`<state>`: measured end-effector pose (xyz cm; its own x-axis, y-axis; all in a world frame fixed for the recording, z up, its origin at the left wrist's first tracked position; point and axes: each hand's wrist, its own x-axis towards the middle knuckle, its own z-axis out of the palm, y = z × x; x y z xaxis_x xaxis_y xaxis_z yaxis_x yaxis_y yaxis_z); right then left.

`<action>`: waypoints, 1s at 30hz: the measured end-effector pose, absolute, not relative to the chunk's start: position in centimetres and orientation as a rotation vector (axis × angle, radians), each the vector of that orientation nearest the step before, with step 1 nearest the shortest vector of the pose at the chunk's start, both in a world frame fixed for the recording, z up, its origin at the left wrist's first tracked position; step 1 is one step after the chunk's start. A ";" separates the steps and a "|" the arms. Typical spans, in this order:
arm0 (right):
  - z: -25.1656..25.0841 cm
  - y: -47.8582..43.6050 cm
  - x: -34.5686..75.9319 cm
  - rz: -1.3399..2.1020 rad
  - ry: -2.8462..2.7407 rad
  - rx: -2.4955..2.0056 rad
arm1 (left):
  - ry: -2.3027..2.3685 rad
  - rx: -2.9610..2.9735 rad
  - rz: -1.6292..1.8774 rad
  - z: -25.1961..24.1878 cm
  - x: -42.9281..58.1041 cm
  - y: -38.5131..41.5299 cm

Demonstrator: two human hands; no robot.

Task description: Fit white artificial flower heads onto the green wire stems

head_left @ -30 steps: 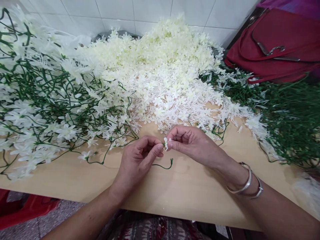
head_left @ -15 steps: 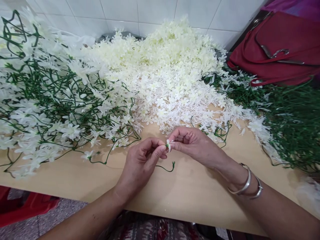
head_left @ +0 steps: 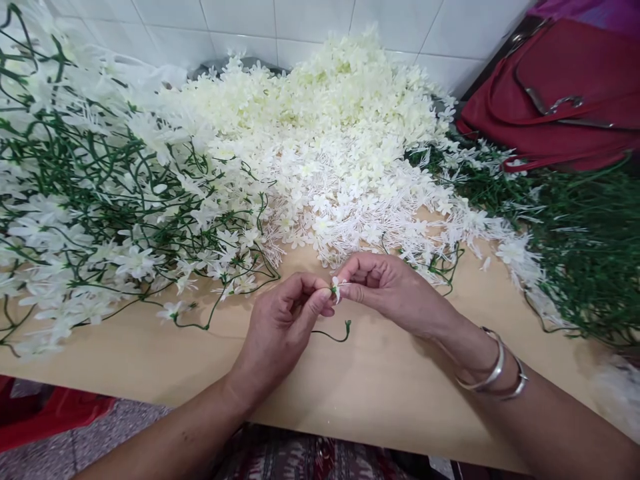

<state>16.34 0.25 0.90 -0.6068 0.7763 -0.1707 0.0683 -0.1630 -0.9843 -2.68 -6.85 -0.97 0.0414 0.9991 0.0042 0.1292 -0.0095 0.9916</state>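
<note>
Fingertips of my left hand [head_left: 283, 317] pinch a green artificial stem [head_left: 336, 337] near one end. Its free end curls out below the hand, over the table. Meeting it from the right, my right hand [head_left: 387, 293] is closed with thumb and forefinger on a small white artificial flower [head_left: 337, 289]. The flower sits between the two sets of fingertips, against the stem's green tip. Whether it is seated fully on the tip I cannot tell. Two silver bangles ring the right wrist.
Stemmed white flowers [head_left: 135, 261] are heaped at the left. Loose cream and white blossoms [head_left: 345, 127] pile up against the tiled wall [head_left: 315, 20]. Green stems [head_left: 585, 247] lie at the right, below a red bag [head_left: 565, 93]. A red stool [head_left: 55, 413] stands beyond the table edge [head_left: 165, 383].
Both hands keep their pinch on the flower and stem, with barely any movement. The camera view has shifted very slightly.
</note>
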 end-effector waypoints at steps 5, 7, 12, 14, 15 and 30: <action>0.9 0.4 16.4 1.841 -1.563 -0.970 | 1.245 1.316 1.135 -1.0 -2.7 -6.8; 0.9 0.4 16.4 1.862 -1.550 -0.954 | 1.229 1.310 1.135 -1.0 -2.7 -6.9; 1.1 0.5 16.4 1.934 -1.538 -0.908 | 1.242 1.382 1.105 -0.9 -2.8 -6.9; 1.1 0.5 16.5 1.957 -1.547 -0.889 | 1.242 1.402 1.100 -0.9 -2.8 -6.9; 1.2 0.6 16.5 1.957 -1.555 -0.884 | 1.240 1.404 1.098 -1.0 -2.9 -6.9; 1.0 0.9 16.5 1.959 -1.620 -0.882 | 1.235 1.435 1.080 -1.1 -2.9 -6.8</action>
<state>16.48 0.92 1.02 -0.6959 0.6922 -0.1912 0.0576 -0.2116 -0.9757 -2.88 -6.83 -1.08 0.1096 0.9928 0.0476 0.1797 -0.0669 0.9814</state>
